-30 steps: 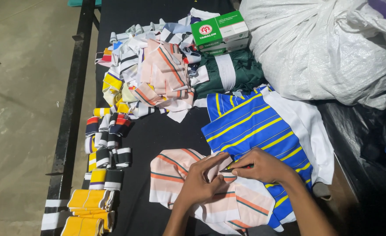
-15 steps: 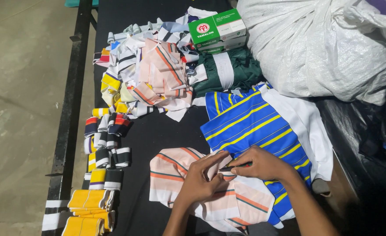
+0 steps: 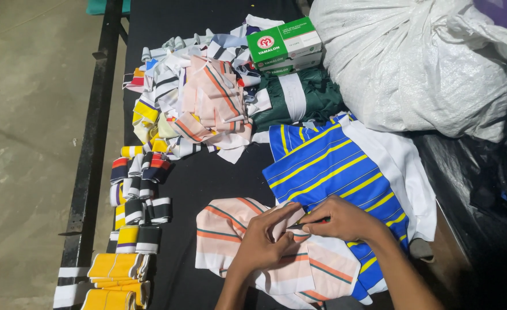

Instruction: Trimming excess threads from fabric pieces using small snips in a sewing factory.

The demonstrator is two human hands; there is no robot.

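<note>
Both hands on the peach striped cloth

From my feed: right hand (image 3: 345,221) pinches a thin pen-ish tool (image 3: 313,221), lying left-right; left hand (image 3: 265,244) fingers flat, holding peach striped cloth (image 3: 236,229) just left of tip, w/ blue striped fabric (image 3: 328,166) behind.

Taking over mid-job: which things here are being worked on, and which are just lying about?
In hand:
left hand and right hand on the pink striped fabric piece

Lying about:
blue striped fabric
green box
white sack
rolled striped bands
fabric scrap pile
</note>
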